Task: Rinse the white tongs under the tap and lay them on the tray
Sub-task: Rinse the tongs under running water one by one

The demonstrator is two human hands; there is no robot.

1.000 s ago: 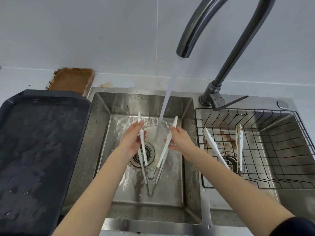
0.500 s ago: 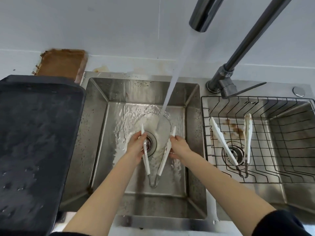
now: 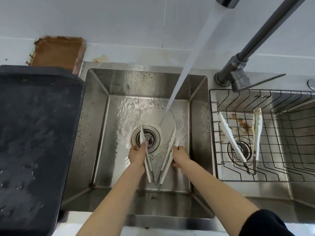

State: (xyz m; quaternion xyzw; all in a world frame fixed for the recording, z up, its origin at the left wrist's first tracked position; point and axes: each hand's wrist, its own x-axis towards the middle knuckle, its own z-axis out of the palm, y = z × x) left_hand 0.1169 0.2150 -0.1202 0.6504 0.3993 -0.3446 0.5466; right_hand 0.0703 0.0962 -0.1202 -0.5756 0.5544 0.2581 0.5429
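White tongs [image 3: 167, 153] with a metal hinge are spread in a V low in the left sink basin [image 3: 98, 126], tips pointing away from me. My left hand [image 3: 137, 155] grips the left arm of the tongs and my right hand [image 3: 180, 156] grips the right arm. Water streams from the tap spout [image 3: 226, 0] and lands on the basin floor just beyond the tips, near the drain [image 3: 150, 133]. The dark wet tray [image 3: 34, 133] lies on the counter left of the sink.
A second pair of white tongs [image 3: 230, 138] lies in a black wire basket [image 3: 289, 150] in the right basin. The tap's base and lever [image 3: 238, 80] stand between the basins. A brown worn patch [image 3: 58, 51] marks the wall behind the tray.
Both hands have lowered the tongs toward me, out of the stream, down near the basin floor. The view has tilted down, so the spout sits at the top edge.
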